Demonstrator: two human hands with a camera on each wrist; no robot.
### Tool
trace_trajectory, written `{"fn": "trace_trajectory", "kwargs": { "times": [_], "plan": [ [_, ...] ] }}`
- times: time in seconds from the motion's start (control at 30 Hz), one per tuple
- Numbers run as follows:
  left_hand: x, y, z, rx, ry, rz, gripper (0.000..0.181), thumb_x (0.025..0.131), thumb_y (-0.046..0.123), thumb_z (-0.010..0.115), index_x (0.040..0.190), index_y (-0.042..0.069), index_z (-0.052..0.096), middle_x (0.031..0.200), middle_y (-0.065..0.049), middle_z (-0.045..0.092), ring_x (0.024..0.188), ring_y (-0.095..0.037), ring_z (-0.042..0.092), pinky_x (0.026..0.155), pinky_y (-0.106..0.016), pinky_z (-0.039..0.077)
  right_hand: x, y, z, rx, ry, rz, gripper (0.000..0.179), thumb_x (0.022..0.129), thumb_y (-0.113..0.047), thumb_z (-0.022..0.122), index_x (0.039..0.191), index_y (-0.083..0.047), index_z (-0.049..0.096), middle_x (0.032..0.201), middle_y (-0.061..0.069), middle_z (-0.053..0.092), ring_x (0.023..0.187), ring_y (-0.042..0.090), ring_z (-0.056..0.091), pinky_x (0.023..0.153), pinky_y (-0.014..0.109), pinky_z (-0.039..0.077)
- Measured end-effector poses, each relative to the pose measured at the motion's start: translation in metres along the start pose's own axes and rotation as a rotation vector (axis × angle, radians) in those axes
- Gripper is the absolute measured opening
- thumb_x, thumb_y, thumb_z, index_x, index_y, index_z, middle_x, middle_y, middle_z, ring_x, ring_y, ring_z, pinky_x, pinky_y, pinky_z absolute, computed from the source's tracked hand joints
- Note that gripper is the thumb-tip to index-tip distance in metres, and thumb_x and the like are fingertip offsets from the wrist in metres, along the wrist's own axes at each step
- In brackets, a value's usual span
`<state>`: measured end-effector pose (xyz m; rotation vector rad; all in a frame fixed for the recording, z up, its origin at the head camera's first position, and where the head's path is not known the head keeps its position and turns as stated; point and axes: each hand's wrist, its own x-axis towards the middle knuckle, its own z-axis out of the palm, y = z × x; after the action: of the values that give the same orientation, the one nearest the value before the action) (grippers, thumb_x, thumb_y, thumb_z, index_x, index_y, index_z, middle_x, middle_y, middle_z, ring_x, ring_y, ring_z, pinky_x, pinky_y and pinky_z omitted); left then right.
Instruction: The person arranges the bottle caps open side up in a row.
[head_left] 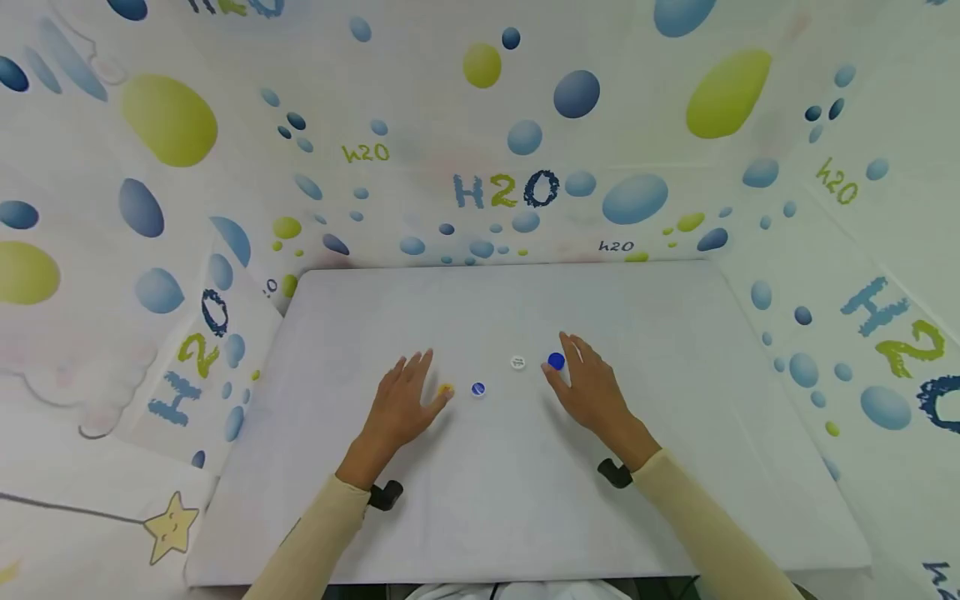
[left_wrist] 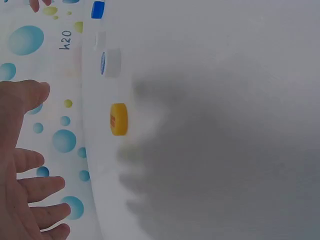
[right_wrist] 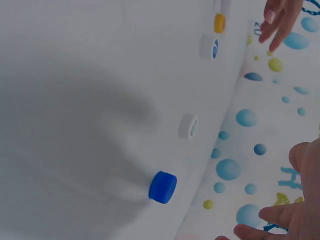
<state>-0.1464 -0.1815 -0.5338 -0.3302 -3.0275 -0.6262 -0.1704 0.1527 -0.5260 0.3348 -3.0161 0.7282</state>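
Several bottle caps lie in a loose row on the white table. At the left is a yellow cap (left_wrist: pixel 119 119), partly covered by the left thumb in the head view. Beside it lies a white cap with a blue top (head_left: pixel 478 389), then a plain white cap (head_left: pixel 518 362) with a small mark. A blue cap (right_wrist: pixel 163 187) is at the right end. My left hand (head_left: pixel 401 404) hovers above the table nearest the yellow cap, fingers spread. My right hand (head_left: pixel 592 392) hovers near the blue cap with fingers extended. Neither hand holds anything.
A white cloth covers the table (head_left: pixel 480 500). Behind and beside it hangs a curtain (head_left: pixel 420 83) printed with blue and green drops and H2O lettering. Dark wrist cameras (head_left: pixel 386 495) sit at both wrists. A yellow star print (head_left: pixel 172 527) is at the lower left.
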Motion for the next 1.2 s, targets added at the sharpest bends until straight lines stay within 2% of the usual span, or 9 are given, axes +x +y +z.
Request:
{"fn": "trace_trajectory", "kwargs": {
  "times": [0.1, 0.2, 0.63, 0.87, 1.2],
  "plan": [
    [-0.001, -0.005, 0.003, -0.016, 0.043, 0.017, 0.080, 0.099, 0.042, 0.073, 0.160, 0.001, 0.041, 0.156, -0.027, 0.050, 0.148, -0.050, 0.042, 0.118, -0.064, 0.035, 0.003, -0.007, 0.008, 0.029, -0.004, -0.009, 0.073, 0.109, -0.048, 0.051, 0.164, -0.004, 0.031, 0.165, 0.024, 0.038, 0.149, 0.046, 0.042, 0.115, 0.067, 0.037],
    [-0.003, -0.009, 0.007, -0.023, 0.065, 0.016, 0.078, 0.099, 0.042, 0.073, 0.158, 0.000, 0.044, 0.154, -0.027, 0.052, 0.145, -0.048, 0.046, 0.117, -0.064, 0.038, 0.006, -0.013, 0.016, 0.048, -0.005, -0.021, 0.071, 0.109, -0.047, 0.052, 0.163, -0.004, 0.034, 0.163, 0.024, 0.041, 0.147, 0.046, 0.044, 0.114, 0.067, 0.039],
    [-0.006, -0.017, 0.017, -0.032, 0.070, -0.047, 0.071, 0.098, 0.039, 0.074, 0.153, 0.000, 0.050, 0.154, -0.025, 0.051, 0.142, -0.043, 0.051, 0.114, -0.061, 0.041, 0.016, -0.039, 0.046, 0.064, 0.031, -0.071, 0.058, 0.109, -0.043, 0.053, 0.155, -0.008, 0.047, 0.148, 0.019, 0.055, 0.131, 0.038, 0.057, 0.108, 0.057, 0.047],
    [-0.010, -0.020, 0.022, -0.021, 0.065, -0.057, 0.070, 0.097, 0.038, 0.076, 0.151, 0.001, 0.052, 0.154, -0.024, 0.051, 0.141, -0.043, 0.051, 0.114, -0.061, 0.041, 0.018, -0.055, 0.060, 0.011, 0.023, -0.119, 0.056, 0.108, -0.041, 0.057, 0.154, -0.009, 0.050, 0.148, 0.017, 0.057, 0.136, 0.036, 0.056, 0.112, 0.055, 0.047],
    [-0.009, -0.024, 0.029, -0.011, 0.049, -0.068, 0.064, 0.098, 0.035, 0.076, 0.149, 0.002, 0.055, 0.152, -0.023, 0.053, 0.141, -0.042, 0.051, 0.114, -0.061, 0.041, 0.022, -0.072, 0.079, -0.029, -0.023, -0.177, 0.054, 0.107, -0.043, 0.060, 0.152, -0.013, 0.054, 0.147, 0.012, 0.059, 0.135, 0.031, 0.058, 0.111, 0.052, 0.048]
  ]
}}
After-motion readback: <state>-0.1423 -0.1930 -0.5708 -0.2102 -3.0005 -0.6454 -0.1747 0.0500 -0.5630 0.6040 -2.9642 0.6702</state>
